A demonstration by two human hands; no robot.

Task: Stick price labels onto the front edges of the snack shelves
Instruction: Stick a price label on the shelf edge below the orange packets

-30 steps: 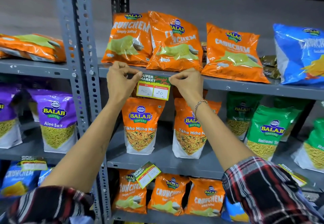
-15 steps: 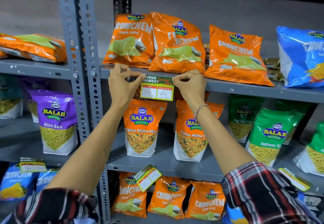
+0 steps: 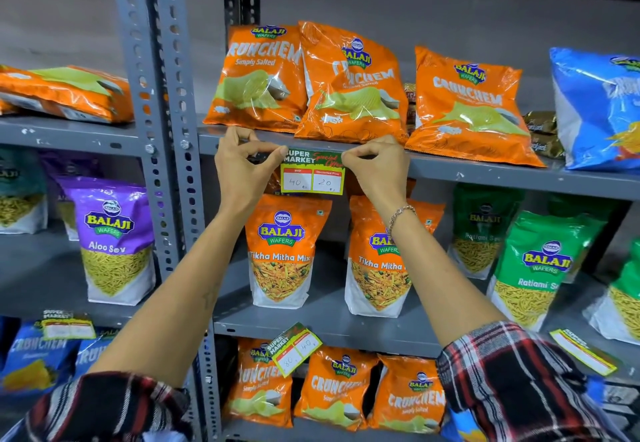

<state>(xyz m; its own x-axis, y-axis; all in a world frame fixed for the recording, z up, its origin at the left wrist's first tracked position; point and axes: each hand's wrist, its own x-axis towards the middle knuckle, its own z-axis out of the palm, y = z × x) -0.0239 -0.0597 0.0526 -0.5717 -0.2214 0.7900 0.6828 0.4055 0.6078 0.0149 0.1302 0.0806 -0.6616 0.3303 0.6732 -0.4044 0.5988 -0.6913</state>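
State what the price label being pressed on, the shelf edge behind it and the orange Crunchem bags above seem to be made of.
Price label: probably printed paper or thin card; flat, matt, handwritten numbers.
Shelf edge: likely grey-painted metal; chipped paint, bolts nearby.
Crunchem bags: glossy plastic film; crinkles and bright reflections.

Bright, even light from above and front. Hot glare streaks on glossy orange packets. Top right corner falls to black. Soft shadow under top shelf edge. Centre sharp: price label digits legible. Corners smeared, sleeves blurred. Wide-angle bend: grey upright leans.
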